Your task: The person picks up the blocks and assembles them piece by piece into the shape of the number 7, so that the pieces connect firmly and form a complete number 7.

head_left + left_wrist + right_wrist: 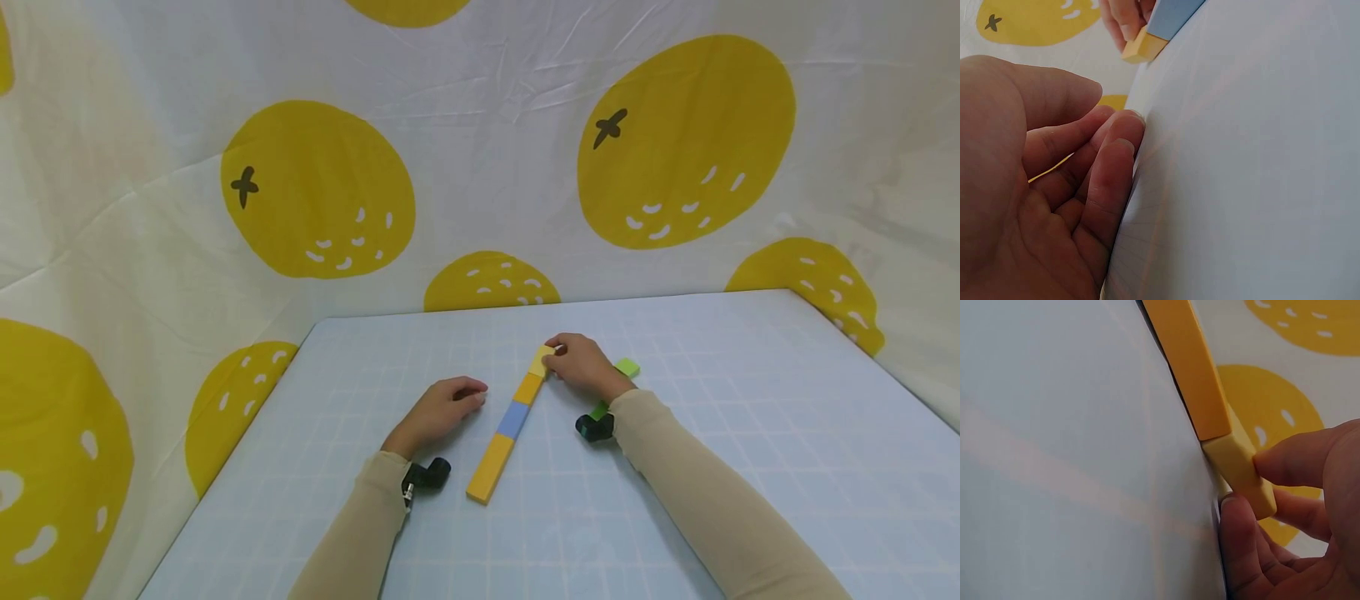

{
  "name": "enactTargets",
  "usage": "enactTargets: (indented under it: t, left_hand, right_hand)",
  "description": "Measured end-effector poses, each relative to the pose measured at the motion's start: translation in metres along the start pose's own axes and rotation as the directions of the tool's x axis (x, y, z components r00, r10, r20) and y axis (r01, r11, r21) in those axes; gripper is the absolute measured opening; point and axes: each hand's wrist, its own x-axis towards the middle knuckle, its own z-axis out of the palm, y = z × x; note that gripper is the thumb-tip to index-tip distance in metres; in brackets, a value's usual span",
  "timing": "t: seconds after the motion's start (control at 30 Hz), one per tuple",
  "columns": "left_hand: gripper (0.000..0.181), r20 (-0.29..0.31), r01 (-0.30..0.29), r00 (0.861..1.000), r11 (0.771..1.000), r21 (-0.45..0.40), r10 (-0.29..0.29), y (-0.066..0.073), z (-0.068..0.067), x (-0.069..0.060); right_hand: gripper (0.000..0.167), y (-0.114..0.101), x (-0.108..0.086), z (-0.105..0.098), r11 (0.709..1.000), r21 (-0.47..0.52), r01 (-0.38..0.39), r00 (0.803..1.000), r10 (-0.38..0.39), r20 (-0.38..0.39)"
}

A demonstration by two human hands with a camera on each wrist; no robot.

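Observation:
A straight row of flat blocks runs away from me across the table. At its near end lies a longer orange block [491,469], followed by a blue block [513,420], a shorter orange block [528,388] and a pale yellow block [539,363] at the far end. My right hand [583,365] pinches the pale yellow block [1244,475] between thumb and fingers; its end meets the orange block [1194,375] in the right wrist view. Left of the row, my left hand [438,410] rests by the tabletop, fingers loosely bent, holding nothing.
Partly hidden by my right wrist are a light green block [627,367] and a darker green piece [598,411]. The table [720,375] has a pale blue checked cover. A white curtain [495,167] with yellow fruit prints hangs behind and at the sides.

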Motion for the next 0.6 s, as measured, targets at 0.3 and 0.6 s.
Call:
enactTargets:
  t: [0.3, 0.6]
  left_hand:
    - [0.028, -0.004, 0.012, 1.000, 1.000, 0.004, -0.012, 0.0014, -0.0008, -0.0001]
    - [0.028, -0.003, 0.012, 1.000, 1.000, 0.000, -0.012, 0.0029, -0.0004, 0.0002]
  right_hand:
    - [0.044, -0.0009, 0.0008, 0.0005, 1.000, -0.029, -0.004, 1.000, 0.004, 0.006]
    - [0.045, -0.0002, 0.0000, -0.0006, 0.998, -0.057, -0.010, 1.000, 0.011, 0.018]
